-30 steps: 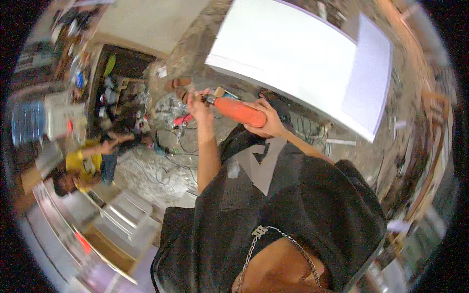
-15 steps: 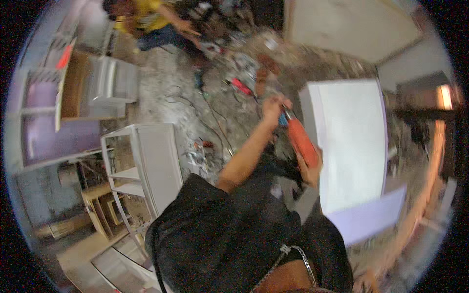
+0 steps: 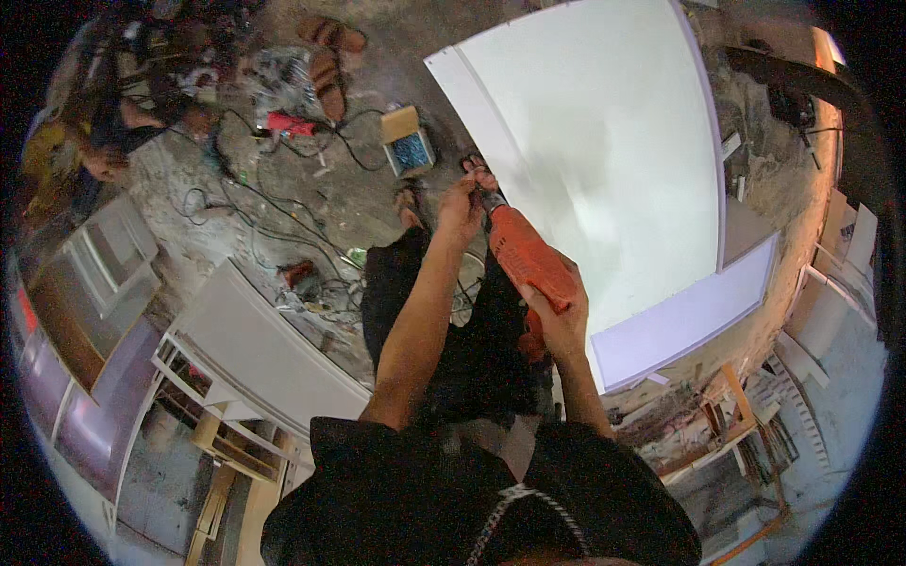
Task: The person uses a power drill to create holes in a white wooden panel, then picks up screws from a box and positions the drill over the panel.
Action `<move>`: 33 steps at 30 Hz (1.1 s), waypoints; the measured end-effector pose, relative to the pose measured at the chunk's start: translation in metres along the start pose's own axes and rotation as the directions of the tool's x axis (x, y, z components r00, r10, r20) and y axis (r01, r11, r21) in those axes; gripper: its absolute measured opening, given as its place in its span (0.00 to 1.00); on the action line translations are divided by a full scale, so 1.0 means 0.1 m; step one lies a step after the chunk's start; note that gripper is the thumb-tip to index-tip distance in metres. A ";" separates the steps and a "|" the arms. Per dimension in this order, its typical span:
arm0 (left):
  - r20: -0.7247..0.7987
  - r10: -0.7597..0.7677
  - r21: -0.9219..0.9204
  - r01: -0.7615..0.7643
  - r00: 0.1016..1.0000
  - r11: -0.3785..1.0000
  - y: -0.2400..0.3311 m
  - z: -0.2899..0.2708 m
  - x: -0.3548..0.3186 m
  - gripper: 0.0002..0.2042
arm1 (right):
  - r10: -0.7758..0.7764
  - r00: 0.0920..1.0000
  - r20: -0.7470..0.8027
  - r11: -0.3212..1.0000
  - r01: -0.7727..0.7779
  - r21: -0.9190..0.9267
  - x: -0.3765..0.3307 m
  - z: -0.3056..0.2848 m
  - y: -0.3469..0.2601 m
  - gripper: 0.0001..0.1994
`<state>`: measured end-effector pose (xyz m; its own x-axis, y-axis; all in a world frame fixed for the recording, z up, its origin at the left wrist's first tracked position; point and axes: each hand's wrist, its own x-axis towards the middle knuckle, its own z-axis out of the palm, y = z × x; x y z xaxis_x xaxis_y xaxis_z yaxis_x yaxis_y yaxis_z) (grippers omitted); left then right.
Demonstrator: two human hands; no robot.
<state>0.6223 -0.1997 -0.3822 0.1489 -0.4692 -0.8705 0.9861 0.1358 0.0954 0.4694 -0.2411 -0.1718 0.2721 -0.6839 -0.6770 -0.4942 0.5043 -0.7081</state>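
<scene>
Your right hand (image 3: 559,321) grips orange drill (image 3: 525,257) mid-frame; your left hand (image 3: 461,206) pinches its chuck (image 3: 491,200), beside white panel (image 3: 604,160) upper right.

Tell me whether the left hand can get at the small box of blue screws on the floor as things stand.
Probably not without stooping: the left hand is up at the tip of the orange drill, and the box of blue screws lies on the floor beyond; nothing blocks it.

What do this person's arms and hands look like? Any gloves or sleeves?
No gloves: the left hand and right hand are bare, and so are both forearms. No watch or ring shows. Dark short sleeves end near the elbows, part of a black top.
</scene>
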 end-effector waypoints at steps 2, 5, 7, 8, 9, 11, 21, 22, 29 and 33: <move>-0.047 -0.005 0.023 0.006 0.999 1.000 -0.29 -0.06 0.35 0.14 | 0.109 0.994 0.017 0.994 -0.108 -0.030 0.32 -0.13 0.30 0.31; -0.039 0.016 -0.071 -0.019 0.999 0.997 -0.48 -0.16 0.77 0.16 | 0.150 0.989 -0.006 0.988 -0.150 -0.027 0.78 -0.13 0.33 0.31; -0.052 0.040 -0.077 -0.044 0.998 0.996 -0.53 -0.26 1.04 0.18 | 0.161 0.987 -0.022 0.982 -0.162 -0.096 1.03 -0.11 0.44 0.32; -0.081 0.019 -0.091 -0.026 0.997 0.995 -0.59 -0.24 1.10 0.17 | 0.208 0.977 -0.045 0.971 -0.212 -0.112 1.09 -0.11 0.52 0.33; -0.111 0.006 -0.089 -0.016 0.994 0.996 -0.57 -0.27 1.15 0.16 | 0.254 0.965 -0.060 0.959 -0.260 -0.113 1.14 -0.08 0.59 0.34; -0.113 0.010 -0.139 -0.025 0.994 0.990 -0.51 -0.26 1.27 0.16 | 0.251 0.966 -0.067 0.947 -0.259 -0.191 1.25 0.02 0.63 0.36; -0.093 -0.066 -0.446 0.018 0.993 0.895 -0.58 -0.50 1.48 0.14 | 0.144 0.990 -0.002 0.821 -0.121 -0.558 1.38 0.29 0.64 0.36; -0.090 -0.097 -0.498 0.040 0.991 0.866 -0.61 -0.54 1.50 0.14 | 0.120 0.993 0.020 0.800 -0.085 -0.594 1.38 0.29 0.66 0.36; -0.008 0.016 -0.606 -0.018 1.000 0.795 -0.78 -0.57 1.52 0.14 | 0.028 0.993 0.117 0.701 0.063 -0.710 1.45 0.22 0.69 0.37; -0.016 0.041 -0.620 -0.042 0.999 0.783 -0.81 -0.56 1.53 0.12 | -0.044 0.984 0.174 0.612 0.164 -0.774 1.46 0.19 0.70 0.37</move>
<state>0.5608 -0.2335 -0.5498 0.1877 -0.4488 -0.8737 0.7206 0.6673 -0.1880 0.4902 -0.2957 -0.3246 0.4329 -0.6034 -0.6697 -0.8967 -0.2117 -0.3888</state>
